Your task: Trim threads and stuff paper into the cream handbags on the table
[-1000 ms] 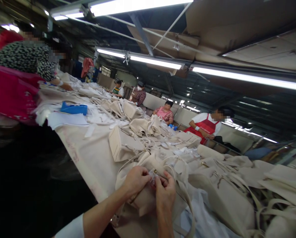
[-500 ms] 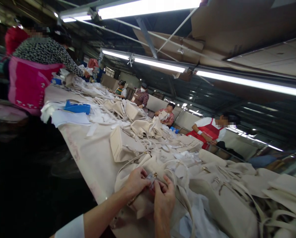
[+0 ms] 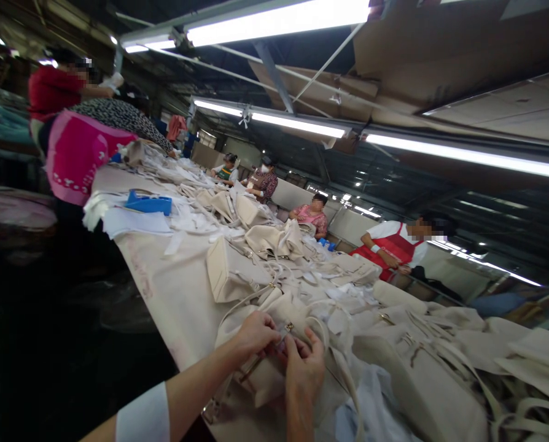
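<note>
A cream handbag (image 3: pixel 268 393) lies at the table's near edge, its handles looped up around my hands. My left hand (image 3: pixel 256 334) comes in from the left, thumb and fingers closed in a pinch over the bag's top. Close against it, my right hand (image 3: pixel 306 365) pinches too, its index finger raised a little. Between the fingertips is a small pale, see-through wrapping (image 3: pixel 282 335), beside a gold-coloured metal fitting (image 3: pixel 289 327) on the bag. Fingers partly cover the wrapping. Another cream handbag (image 3: pixel 231 270) sits just beyond.
Cream bags (image 3: pixel 417 362) with loose straps are heaped to the right. A blue tape dispenser (image 3: pixel 149 202) stands on white sheets (image 3: pixel 139 223) at the table's left edge. Several co-workers line the table, one in a pink apron (image 3: pixel 78 153) at the far left.
Both my hands stay at the same fitting, and the wrapping shows less between the fingers. At the far left, the co-worker in the pink apron leans lower over the table.
</note>
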The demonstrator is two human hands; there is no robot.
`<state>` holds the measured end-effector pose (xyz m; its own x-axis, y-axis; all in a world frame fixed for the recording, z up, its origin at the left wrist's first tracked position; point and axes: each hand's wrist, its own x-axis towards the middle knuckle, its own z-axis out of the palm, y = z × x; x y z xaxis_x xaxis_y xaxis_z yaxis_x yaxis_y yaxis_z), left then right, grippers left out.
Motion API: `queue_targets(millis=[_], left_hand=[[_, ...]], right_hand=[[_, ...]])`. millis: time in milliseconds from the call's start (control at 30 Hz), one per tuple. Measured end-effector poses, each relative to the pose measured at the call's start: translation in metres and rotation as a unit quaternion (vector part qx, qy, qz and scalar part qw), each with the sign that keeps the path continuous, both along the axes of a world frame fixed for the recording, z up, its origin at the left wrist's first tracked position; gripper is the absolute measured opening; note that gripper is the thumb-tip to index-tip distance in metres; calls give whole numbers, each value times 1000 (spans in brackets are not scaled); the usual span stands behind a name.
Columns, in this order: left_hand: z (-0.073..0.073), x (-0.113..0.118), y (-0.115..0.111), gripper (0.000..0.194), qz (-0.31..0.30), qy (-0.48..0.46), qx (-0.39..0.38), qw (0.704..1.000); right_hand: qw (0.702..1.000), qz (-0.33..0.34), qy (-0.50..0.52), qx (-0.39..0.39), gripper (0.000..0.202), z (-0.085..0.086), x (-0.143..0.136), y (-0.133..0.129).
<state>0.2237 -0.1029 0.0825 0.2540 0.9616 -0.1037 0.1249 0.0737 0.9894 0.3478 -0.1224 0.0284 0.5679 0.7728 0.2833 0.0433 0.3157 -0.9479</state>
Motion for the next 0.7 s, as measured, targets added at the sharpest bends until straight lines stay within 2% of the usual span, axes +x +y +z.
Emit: queue_targets(millis=[100,233,367,567,700], left_hand=[[2,0,0,10,-17,6,-12,1000],[5,-2,-4,11,-44,-2,-39,998],[8,-5,-7,10,-73,-21,-68,995],[5,-6,-7,10,-85,-41,-74,993],[1,-4,-7,15,-80,-47,-61,994]], right_hand=[[997,33,59,-37,81,0,2,-3],[993,52,97,-43,85,0,3,-9],[991,68,102,-57,95,1,4,-13],[994,35,70,-81,94,4,0,-14],[996,-5,39,-74,82,9,-8,-14]])
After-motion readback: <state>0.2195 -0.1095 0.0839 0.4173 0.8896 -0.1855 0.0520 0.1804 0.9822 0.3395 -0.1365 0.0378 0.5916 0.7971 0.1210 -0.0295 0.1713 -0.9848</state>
